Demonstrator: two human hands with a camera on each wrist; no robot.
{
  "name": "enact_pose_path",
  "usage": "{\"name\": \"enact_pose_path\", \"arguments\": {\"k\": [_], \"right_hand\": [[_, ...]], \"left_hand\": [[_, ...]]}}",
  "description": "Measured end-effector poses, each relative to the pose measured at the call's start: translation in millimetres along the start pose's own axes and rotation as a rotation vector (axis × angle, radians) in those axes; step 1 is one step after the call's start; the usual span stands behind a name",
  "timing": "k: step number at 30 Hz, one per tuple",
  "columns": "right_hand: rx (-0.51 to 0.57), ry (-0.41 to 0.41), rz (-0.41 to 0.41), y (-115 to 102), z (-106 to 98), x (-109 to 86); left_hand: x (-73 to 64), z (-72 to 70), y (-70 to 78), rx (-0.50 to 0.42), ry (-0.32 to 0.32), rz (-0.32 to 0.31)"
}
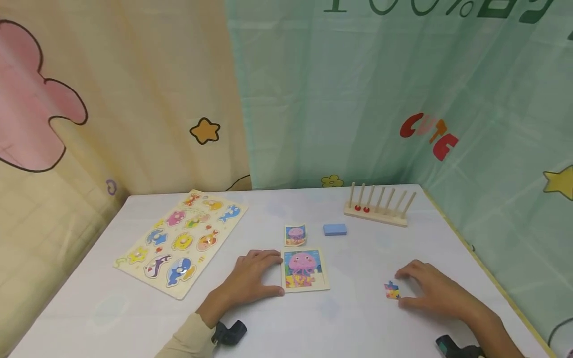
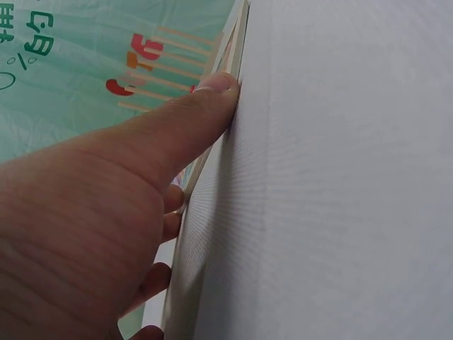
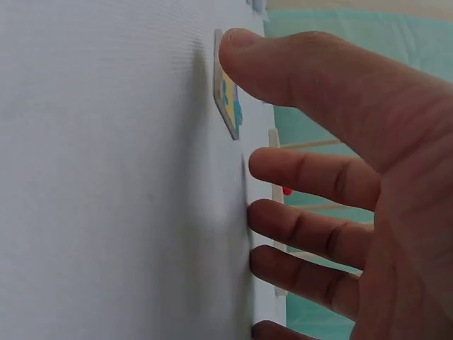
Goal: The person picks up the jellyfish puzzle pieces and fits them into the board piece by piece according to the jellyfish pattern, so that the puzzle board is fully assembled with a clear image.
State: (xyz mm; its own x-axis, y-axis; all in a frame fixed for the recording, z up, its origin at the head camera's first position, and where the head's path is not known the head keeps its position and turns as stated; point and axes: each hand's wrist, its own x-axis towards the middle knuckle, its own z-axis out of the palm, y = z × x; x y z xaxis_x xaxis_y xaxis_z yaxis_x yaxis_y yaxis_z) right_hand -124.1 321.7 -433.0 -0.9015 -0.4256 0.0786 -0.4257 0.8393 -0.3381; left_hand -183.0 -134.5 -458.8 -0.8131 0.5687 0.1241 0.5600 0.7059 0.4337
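Note:
A small square jigsaw board [image 1: 305,268] with a pink jellyfish picture lies on the table, with a pale unfilled spot at its lower right. My left hand [image 1: 249,278] rests along the board's left side; thumb and fingertips touch that edge without closing round it. Farther right, a loose jigsaw piece [image 1: 392,291] in blue, yellow and pink lies flat. Beside it is my right hand [image 1: 436,293], fingers loosely bent and spread. The right wrist view shows the thumb [image 3: 265,67] overlapping one end of the piece [image 3: 227,95]; contact is unclear.
Just behind the board lies a small jellyfish picture card [image 1: 295,235], with a blue block [image 1: 334,229] to its right. A wooden peg stand [image 1: 376,215] with two red beads is at the back right. A large animal puzzle board [image 1: 181,243] lies at the left.

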Motion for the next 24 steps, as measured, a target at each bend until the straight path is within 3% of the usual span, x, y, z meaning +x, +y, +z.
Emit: {"name": "enact_pose_path", "arguments": {"k": [6, 17, 21, 24], "right_hand": [[0.002, 0.151, -0.068, 3, 16, 0.2], [-0.024, 0.304, -0.169, 0, 24, -0.4], [-0.018, 0.319, -0.201, -3, 23, 3.0], [0.056, 0.249, -0.218, -8, 20, 7.6]], "left_hand": [[-2.8, 2.1, -0.8, -0.009, 0.009, -0.01], [-2.0, 2.4, -0.9, -0.011, 0.009, 0.004], [-0.5, 0.2, -0.6, -0.009, 0.015, 0.01], [0.0, 1.0, -0.4, -0.013, 0.016, 0.009]]}}
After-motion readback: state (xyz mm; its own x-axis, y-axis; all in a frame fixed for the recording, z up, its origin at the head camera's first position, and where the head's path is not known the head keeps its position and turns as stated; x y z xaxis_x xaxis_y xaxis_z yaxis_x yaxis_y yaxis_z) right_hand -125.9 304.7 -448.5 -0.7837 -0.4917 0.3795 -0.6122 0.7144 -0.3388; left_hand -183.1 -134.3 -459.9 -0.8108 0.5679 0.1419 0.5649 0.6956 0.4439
